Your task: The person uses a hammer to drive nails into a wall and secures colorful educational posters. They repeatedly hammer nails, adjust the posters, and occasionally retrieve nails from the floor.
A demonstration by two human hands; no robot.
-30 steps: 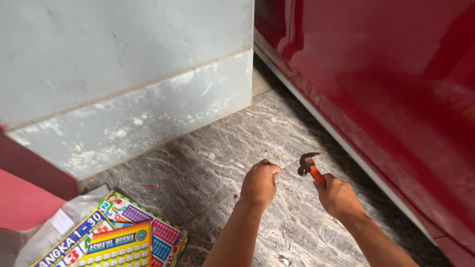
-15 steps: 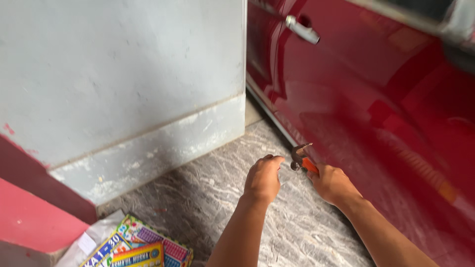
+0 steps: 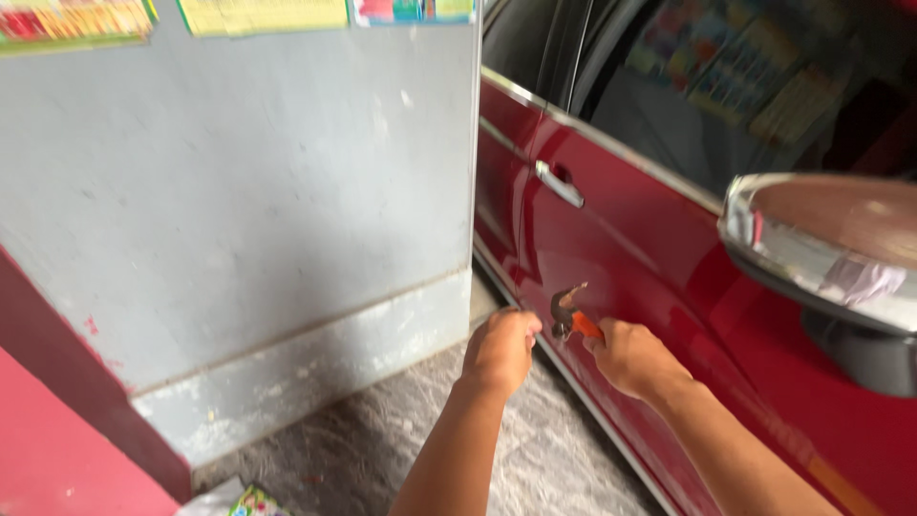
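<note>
Now right hand (image 3: 626,355) grasping orange-handled hammer (image 3: 569,313), left hand (image 3: 501,349) clenched beside it, arms outstretched.

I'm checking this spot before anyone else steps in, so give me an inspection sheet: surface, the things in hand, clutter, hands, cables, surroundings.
Surface: grey marbled floor, bare around the hands.
Things in hand: small claw hammer with an orange handle, held close to the red car door; whether it touches the door cannot be told.
Clutter: corner of colourful printed sheets at the bottom edge.
Hands: right hand grips the hammer handle; left hand is closed beside the hammer head, anything in it too small to tell.
Cables: nothing seen.
Surroundings: grey wall with posters on top, chrome door handle, chrome side mirror.
</note>
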